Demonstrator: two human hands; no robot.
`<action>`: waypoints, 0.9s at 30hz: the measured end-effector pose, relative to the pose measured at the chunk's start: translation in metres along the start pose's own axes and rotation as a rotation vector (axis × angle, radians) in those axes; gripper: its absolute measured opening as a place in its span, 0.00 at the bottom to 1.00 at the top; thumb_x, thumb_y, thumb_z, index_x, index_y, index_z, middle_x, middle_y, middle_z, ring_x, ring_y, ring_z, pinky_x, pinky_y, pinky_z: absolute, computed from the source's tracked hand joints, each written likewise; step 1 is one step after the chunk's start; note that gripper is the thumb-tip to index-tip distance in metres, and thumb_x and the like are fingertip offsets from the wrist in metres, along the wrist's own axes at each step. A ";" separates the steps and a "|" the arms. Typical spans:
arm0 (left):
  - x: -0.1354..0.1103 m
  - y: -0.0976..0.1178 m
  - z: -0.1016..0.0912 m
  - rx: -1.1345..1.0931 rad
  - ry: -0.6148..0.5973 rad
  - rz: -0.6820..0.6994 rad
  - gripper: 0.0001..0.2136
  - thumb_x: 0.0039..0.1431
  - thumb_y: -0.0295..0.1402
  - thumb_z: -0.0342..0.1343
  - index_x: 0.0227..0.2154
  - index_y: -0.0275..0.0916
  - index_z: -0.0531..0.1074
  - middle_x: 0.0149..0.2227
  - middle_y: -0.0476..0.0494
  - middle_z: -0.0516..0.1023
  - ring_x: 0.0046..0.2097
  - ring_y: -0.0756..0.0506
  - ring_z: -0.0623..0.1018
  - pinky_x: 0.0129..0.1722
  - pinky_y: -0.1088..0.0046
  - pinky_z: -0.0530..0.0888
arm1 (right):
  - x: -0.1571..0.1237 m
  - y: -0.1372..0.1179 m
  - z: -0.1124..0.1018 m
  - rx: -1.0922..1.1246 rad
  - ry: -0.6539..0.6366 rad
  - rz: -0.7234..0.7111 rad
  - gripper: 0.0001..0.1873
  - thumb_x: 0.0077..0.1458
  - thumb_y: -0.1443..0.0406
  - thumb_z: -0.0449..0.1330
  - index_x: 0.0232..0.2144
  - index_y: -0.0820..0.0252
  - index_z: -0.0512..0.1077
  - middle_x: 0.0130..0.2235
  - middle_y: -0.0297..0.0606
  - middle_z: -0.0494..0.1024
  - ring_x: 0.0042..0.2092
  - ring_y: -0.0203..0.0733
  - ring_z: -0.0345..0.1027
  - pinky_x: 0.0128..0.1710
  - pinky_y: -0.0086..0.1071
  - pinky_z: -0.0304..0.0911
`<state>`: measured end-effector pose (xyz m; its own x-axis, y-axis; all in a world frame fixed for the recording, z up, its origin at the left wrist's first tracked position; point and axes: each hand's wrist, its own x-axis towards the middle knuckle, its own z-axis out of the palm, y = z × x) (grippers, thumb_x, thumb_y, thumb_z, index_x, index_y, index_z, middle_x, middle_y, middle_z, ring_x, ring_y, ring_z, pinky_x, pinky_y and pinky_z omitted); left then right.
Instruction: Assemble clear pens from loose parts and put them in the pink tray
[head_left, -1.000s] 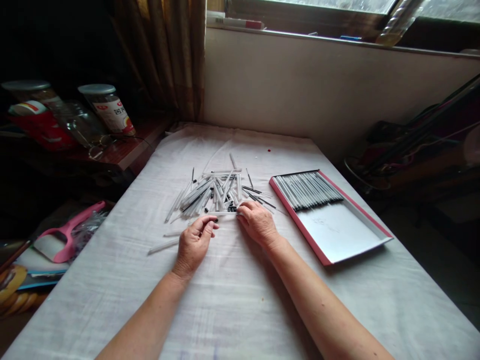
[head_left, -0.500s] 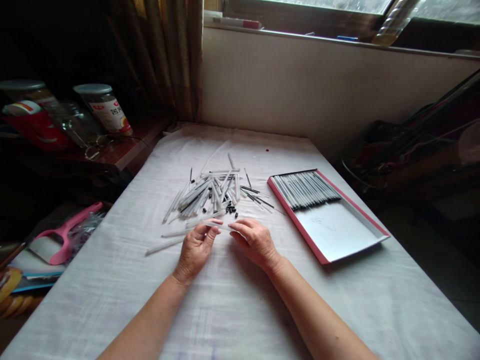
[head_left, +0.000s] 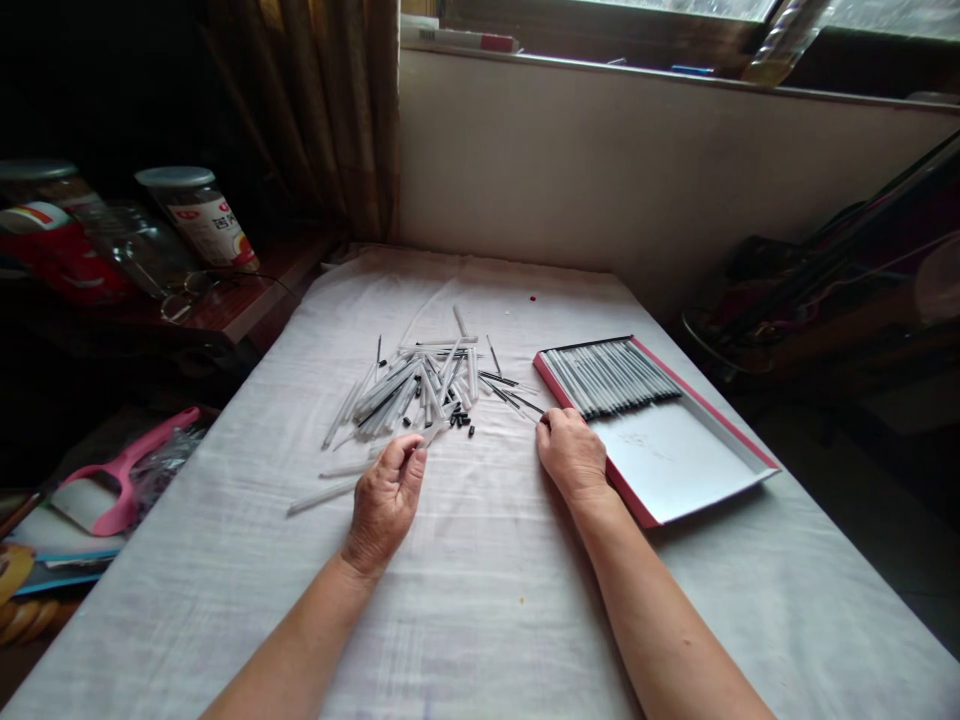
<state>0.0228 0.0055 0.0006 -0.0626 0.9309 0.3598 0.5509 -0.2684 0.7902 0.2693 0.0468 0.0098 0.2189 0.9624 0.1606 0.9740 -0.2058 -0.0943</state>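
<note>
My left hand (head_left: 386,492) rests on the white cloth with its fingers pinched round a clear plastic pen tube (head_left: 433,433) that points up and right toward the pile. That pile of clear tubes (head_left: 409,385), with small black caps (head_left: 459,418) at its near edge, lies just beyond the hand. My right hand (head_left: 571,455) is beside the near left corner of the red-edged tray (head_left: 679,465). Its fingertips are closed on the end of a thin black refill (head_left: 525,402). A row of assembled pens (head_left: 611,378) lies in the tray's far half.
A white cloth (head_left: 465,600) covers the table. Loose tubes (head_left: 322,492) lie left of my left hand. Jars (head_left: 196,215) stand on a dark shelf at the left, with a pink-handled tool (head_left: 124,480) lower down. A wall and window sill run behind, and clutter sits at the right.
Both hands held one clear tube near the pile. My right hand has let go and moved right to the refills by the tray corner. My left hand keeps the tube.
</note>
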 end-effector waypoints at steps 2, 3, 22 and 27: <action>0.002 -0.003 0.001 0.043 -0.013 0.035 0.11 0.62 0.39 0.49 0.41 0.41 0.71 0.39 0.43 0.80 0.41 0.45 0.79 0.44 0.69 0.74 | 0.002 0.001 0.002 0.037 0.006 0.021 0.10 0.58 0.66 0.53 0.37 0.60 0.75 0.39 0.49 0.76 0.32 0.46 0.73 0.30 0.34 0.62; 0.003 -0.003 0.001 0.059 -0.025 0.047 0.11 0.62 0.38 0.49 0.41 0.41 0.72 0.40 0.42 0.80 0.41 0.45 0.79 0.44 0.69 0.74 | 0.002 0.003 0.003 0.066 0.013 0.029 0.10 0.58 0.66 0.54 0.37 0.61 0.74 0.39 0.49 0.76 0.32 0.46 0.73 0.30 0.34 0.62; 0.001 -0.007 -0.001 0.165 -0.168 0.075 0.13 0.60 0.42 0.52 0.41 0.42 0.75 0.36 0.44 0.82 0.36 0.45 0.81 0.36 0.73 0.74 | -0.023 -0.004 -0.024 1.634 0.218 0.317 0.17 0.46 0.55 0.66 0.31 0.60 0.70 0.32 0.37 0.80 0.26 0.35 0.74 0.21 0.25 0.65; -0.001 -0.006 -0.002 0.162 -0.181 0.118 0.13 0.60 0.41 0.52 0.41 0.42 0.77 0.38 0.43 0.82 0.33 0.47 0.80 0.36 0.74 0.75 | -0.020 -0.005 -0.026 1.719 0.225 0.384 0.18 0.43 0.54 0.68 0.31 0.60 0.69 0.31 0.35 0.80 0.26 0.34 0.73 0.21 0.24 0.66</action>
<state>0.0182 0.0062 -0.0037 0.1515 0.9286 0.3388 0.6723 -0.3480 0.6533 0.2614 0.0240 0.0324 0.5451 0.8383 -0.0114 -0.2501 0.1497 -0.9566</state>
